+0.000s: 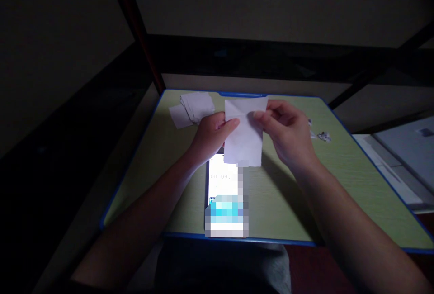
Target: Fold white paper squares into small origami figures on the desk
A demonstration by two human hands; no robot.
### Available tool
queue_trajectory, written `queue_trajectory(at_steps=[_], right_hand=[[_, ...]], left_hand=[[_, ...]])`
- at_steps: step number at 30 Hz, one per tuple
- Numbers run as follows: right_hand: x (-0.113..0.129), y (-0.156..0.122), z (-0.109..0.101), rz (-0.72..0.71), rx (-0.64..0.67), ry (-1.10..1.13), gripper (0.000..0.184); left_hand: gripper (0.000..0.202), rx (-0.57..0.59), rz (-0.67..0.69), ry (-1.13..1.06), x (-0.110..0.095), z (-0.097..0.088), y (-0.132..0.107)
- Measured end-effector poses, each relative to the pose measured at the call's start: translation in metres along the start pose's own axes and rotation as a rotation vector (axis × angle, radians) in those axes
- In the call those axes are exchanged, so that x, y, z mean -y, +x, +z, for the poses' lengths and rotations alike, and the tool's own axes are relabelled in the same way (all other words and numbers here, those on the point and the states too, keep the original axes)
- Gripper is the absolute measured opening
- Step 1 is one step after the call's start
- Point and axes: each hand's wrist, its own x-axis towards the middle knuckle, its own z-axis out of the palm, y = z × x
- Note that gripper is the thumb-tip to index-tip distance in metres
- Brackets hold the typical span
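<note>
A folded sheet of white paper [244,133] is held up above a small green table [298,194] with a blue rim. My left hand [212,135] pinches the paper's left edge, thumb on top. My right hand [286,131] grips its upper right part with closed fingers. Under the paper, a lit phone [225,194] lies flat on the table, its screen glowing between my forearms.
A pile of folded white papers [193,108] lies at the table's far left. Small scraps of paper [322,135] lie at the far right. Dark bed-frame bars [135,27] rise behind the table. The room is dim.
</note>
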Motion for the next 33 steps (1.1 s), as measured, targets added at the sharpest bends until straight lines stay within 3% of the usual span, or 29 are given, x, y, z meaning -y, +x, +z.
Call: queue_trajectory(at_steps=[3, 6, 9, 13, 15, 20, 23, 29, 33], right_hand=[[-0.015, -0.007, -0.003, 0.169, 0.071, -0.027, 0.015], [-0.022, -0.013, -0.004, 0.205, 0.102, -0.056, 0.024], [-0.024, -0.014, -0.004, 0.186, 0.069, -0.062, 0.024], [-0.026, -0.010, -0.006, 0.110, -0.064, -0.039, 0.024], [-0.028, -0.008, -0.006, 0.080, -0.085, -0.014, 0.022], [-0.026, -0.010, -0.003, 0.088, 0.004, -0.001, 0.010], [-0.022, -0.012, -0.001, 0.076, 0.026, -0.042, 0.014], [-0.019, -0.013, -0.002, 0.035, 0.058, -0.122, 0.017], [-0.016, -0.013, -0.004, 0.020, 0.037, -0.165, 0.016]], left_hand=[[0.027, -0.008, -0.068, 0.022, 0.011, -0.002, -0.002], [0.033, -0.021, -0.077, 0.094, 0.015, -0.005, -0.004], [0.034, -0.006, -0.077, 0.079, 0.015, -0.006, -0.004], [0.023, 0.100, -0.089, 0.026, 0.011, -0.005, -0.005], [0.021, 0.087, -0.059, 0.051, 0.010, -0.004, -0.005], [0.021, -0.075, 0.031, 0.070, 0.013, 0.000, -0.005], [0.021, -0.152, 0.092, 0.087, 0.014, 0.001, -0.006], [0.023, -0.125, 0.133, 0.020, 0.015, 0.002, -0.007], [0.030, -0.083, 0.076, -0.048, 0.015, 0.001, -0.006]])
